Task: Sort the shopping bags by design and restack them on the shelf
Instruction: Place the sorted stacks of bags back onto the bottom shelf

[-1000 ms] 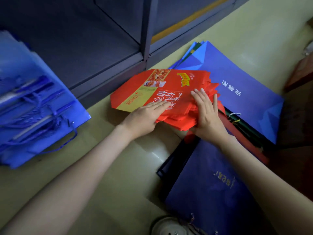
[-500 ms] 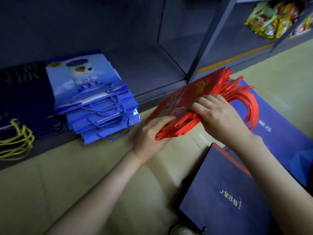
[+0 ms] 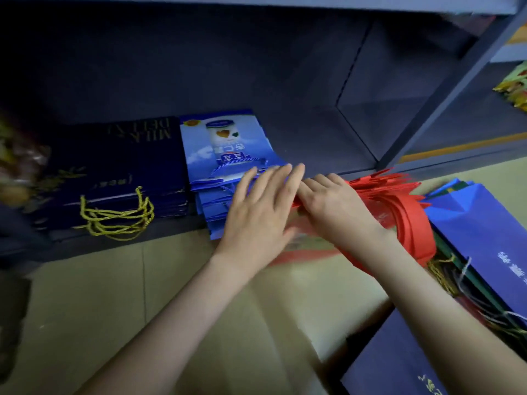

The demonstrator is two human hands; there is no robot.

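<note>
Apparently slithery, the red paper bags [image 3: 396, 199] wanted an edge grip; right hand [image 3: 339, 208] clutched them, left hand [image 3: 256, 212] splayed flat.

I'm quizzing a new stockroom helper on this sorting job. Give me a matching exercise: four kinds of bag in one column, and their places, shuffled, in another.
Bags
1. navy bags with yellow cord handles
2. light blue bags
3. red bags
4. royal blue bag

Places
A. on the floor, far right
B. leftmost bag stack on the shelf
C. under the right hand, at the shelf's front edge
D. on the shelf, beside the navy stack

Pairs: 1-B, 2-D, 3-C, 4-A
</note>
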